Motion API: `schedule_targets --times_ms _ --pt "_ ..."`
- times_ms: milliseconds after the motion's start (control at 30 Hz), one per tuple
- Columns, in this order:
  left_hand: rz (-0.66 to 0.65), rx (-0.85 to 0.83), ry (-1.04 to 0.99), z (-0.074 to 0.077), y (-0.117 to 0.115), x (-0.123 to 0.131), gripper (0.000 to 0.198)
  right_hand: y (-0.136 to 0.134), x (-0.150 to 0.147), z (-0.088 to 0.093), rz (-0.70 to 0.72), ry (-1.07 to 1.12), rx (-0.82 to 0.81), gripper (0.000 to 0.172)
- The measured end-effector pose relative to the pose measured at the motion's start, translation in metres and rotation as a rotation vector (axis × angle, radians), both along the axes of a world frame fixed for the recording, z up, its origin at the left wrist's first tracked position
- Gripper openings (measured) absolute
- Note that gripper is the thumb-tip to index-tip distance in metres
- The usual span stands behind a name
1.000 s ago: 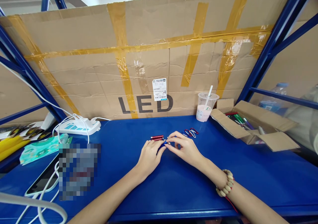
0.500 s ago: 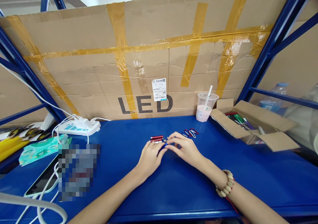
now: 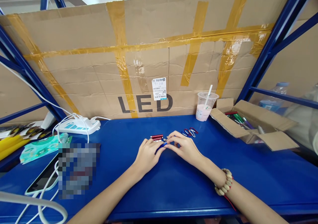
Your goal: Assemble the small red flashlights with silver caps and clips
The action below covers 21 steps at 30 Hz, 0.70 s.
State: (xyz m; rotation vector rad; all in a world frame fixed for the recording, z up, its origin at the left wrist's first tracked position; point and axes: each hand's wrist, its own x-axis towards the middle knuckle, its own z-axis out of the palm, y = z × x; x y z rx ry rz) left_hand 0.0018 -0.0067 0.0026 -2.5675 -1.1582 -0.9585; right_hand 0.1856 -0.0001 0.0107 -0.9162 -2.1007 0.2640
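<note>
A small shiny blue tube [image 3: 164, 144] is pinched between the fingers of my left hand [image 3: 147, 154], which mostly cover it. At its right end, the thumb and fingertips of my right hand [image 3: 184, 147] are closed; whatever fine part they grip there is hidden. Just behind my left fingers lie red metal tubes [image 3: 156, 136] and a silver one, side by side. Tiny round pieces [image 3: 164, 139] sit between my hands, too small to name. Behind my right hand are several carabiners [image 3: 190, 132] in red, blue and silver.
At the right stands an open cardboard box [image 3: 250, 124] with coloured tubes, beside a plastic cup [image 3: 204, 110] with a straw. A power strip [image 3: 78, 126], cables, a phone [image 3: 42, 179] and a green packet [image 3: 43, 148] occupy the left. Behind rises a large cardboard panel [image 3: 149, 65].
My left hand has shifted slightly left and turned a little, so more of the blue tube shows. The right hand stays almost in place at its end.
</note>
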Motion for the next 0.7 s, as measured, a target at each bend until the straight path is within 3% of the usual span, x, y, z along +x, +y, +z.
schedule_targets --times_ms 433,700 --pt "0.049 0.019 -0.009 0.0032 -0.0029 -0.0008 0.024 -0.0029 -0.0011 0.0003 -0.012 -0.032 0.047 0.021" --pt "0.015 0.009 0.017 0.0018 -0.0041 -0.0008 0.031 -0.0038 -0.0013 0.0017 0.002 -0.048 0.031 0.022"
